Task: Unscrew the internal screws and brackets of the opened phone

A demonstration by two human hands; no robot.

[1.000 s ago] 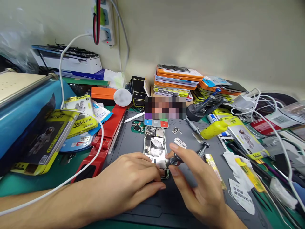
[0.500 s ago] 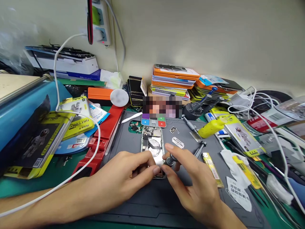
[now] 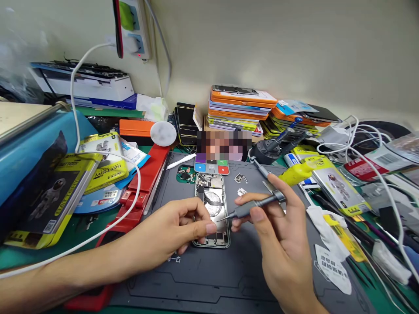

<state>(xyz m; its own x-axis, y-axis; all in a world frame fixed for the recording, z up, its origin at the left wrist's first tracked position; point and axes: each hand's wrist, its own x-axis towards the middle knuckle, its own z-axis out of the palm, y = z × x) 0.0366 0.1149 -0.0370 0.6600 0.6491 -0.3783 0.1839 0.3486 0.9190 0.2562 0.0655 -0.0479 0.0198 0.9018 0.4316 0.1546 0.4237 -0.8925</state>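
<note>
An opened phone lies on the dark grey work mat, its circuit boards and a round silver coil showing. Over its left edge is my left hand, thumb and forefinger pinched together; whatever they hold, if anything, is too small to make out. A grey precision screwdriver slants between the fingers of my right hand. Its thin tip points left and hovers by my left fingertips, above the phone's lower half. Beyond the phone lie small metal parts and a partly hidden razor blade.
A red clamp-like stand and yellow battery boxes crowd the left. At the back are stacked phone boxes and a round tool holder. A yellow bottle, tweezers and cables fill the right. A white cable crosses my left forearm.
My right hand has lifted and moved right, with the screwdriver tilting from near upright to slanted. My left hand has shifted slightly left, uncovering more of the phone's lower end.
</note>
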